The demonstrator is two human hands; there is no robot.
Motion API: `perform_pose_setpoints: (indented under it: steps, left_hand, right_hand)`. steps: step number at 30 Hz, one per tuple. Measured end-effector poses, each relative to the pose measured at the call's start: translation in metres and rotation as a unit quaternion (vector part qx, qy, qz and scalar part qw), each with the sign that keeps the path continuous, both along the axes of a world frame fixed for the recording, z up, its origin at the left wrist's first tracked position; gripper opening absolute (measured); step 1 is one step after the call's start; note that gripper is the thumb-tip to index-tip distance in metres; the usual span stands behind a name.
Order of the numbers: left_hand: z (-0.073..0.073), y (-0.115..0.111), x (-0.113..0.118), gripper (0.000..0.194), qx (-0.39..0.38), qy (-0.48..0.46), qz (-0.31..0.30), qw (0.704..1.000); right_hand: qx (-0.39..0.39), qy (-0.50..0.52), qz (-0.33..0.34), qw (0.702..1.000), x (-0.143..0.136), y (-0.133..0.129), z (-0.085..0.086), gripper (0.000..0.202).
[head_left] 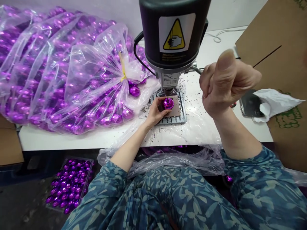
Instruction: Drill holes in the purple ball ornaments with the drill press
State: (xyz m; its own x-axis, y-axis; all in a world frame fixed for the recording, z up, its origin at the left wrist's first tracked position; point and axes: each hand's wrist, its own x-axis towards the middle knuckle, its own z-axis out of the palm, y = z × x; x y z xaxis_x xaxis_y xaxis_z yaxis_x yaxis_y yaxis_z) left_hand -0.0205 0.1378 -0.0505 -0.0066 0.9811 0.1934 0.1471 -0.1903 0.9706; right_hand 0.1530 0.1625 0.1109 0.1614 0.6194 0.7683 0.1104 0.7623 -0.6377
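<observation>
Between the fingers and thumb of my left hand (156,112) is a shiny purple faceted ball (168,103). It rests on a brown square board (176,110) on the slotted metal base (184,116) of a drill press (174,38). The drill's chuck (168,91) is right above the ball, and its tip seems to meet the ball's top. My right hand (226,80) is raised beside the black drill head, closed round the end of the press's metal lever (196,69); the grip itself is mostly hidden by the fingers.
A big tied clear bag (59,73) of purple balls fills the table's left. Dark shavings surround the base. At right lie a phone (251,103), white tissue (275,102) and a cardboard box (285,64). A clear tray (92,164) of balls sits below left; plastic sheeting (182,161) hangs at the front edge.
</observation>
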Motion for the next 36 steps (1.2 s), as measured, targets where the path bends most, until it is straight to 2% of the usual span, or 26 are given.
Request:
perform_pose_setpoints:
  steps: [5, 11, 15, 18, 20, 22, 26, 29, 31, 33, 36]
  left_hand:
    - [0.000, -0.001, 0.000, 0.061, 0.001, -0.011, -0.003, 1.000]
    - [-0.012, 0.003, -0.003, 0.064, 0.041, 0.039, -0.010, 0.998]
    - [-0.018, 0.005, -0.006, 0.064, 0.068, 0.077, -0.020, 0.994]
    - [-0.020, 0.005, -0.006, 0.063, 0.074, 0.062, -0.022, 0.995]
    - [-0.020, 0.005, -0.005, 0.063, 0.071, 0.054, -0.021, 0.996]
    - [-0.019, 0.005, -0.006, 0.064, 0.068, 0.061, -0.020, 0.996]
    - [-0.018, 0.005, -0.005, 0.064, 0.071, 0.065, -0.019, 0.995]
    - [-0.018, 0.006, -0.004, 0.063, 0.074, 0.059, -0.018, 0.995]
    - [-0.017, 0.005, -0.004, 0.061, 0.079, 0.053, -0.004, 0.995]
    - [-0.013, -0.004, -0.007, 0.058, 0.094, 0.044, 0.025, 0.994]
    - [-0.002, -0.041, -0.016, 0.052, 0.116, 0.032, 0.046, 0.992]
  right_hand:
    - [0.071, -0.018, 0.021, 0.997, 0.007, -0.001, -0.015, 0.080]
    - [0.162, -0.055, 0.041, 0.984, 0.013, 0.023, -0.040, 0.074]
    - [0.249, -0.125, 0.066, 0.958, 0.015, 0.034, -0.046, 0.068]
    - [0.288, -0.105, 0.087, 0.948, 0.014, 0.028, -0.044, 0.066]
    - [0.293, -0.078, 0.098, 0.948, 0.011, 0.021, -0.035, 0.064]
    - [0.271, -0.037, 0.099, 0.957, 0.006, 0.017, -0.017, 0.063]
    - [0.160, 0.043, 0.103, 0.981, -0.009, 0.022, 0.035, 0.062]
    - [0.070, 0.064, 0.142, 0.985, -0.017, 0.032, 0.068, 0.069]
    - [0.012, 0.067, 0.170, 0.983, -0.020, 0.035, 0.079, 0.072]
    - [-0.023, 0.066, 0.177, 0.982, -0.020, 0.035, 0.083, 0.069]
    - [-0.083, 0.086, 0.154, 0.981, -0.018, 0.033, 0.081, 0.056]
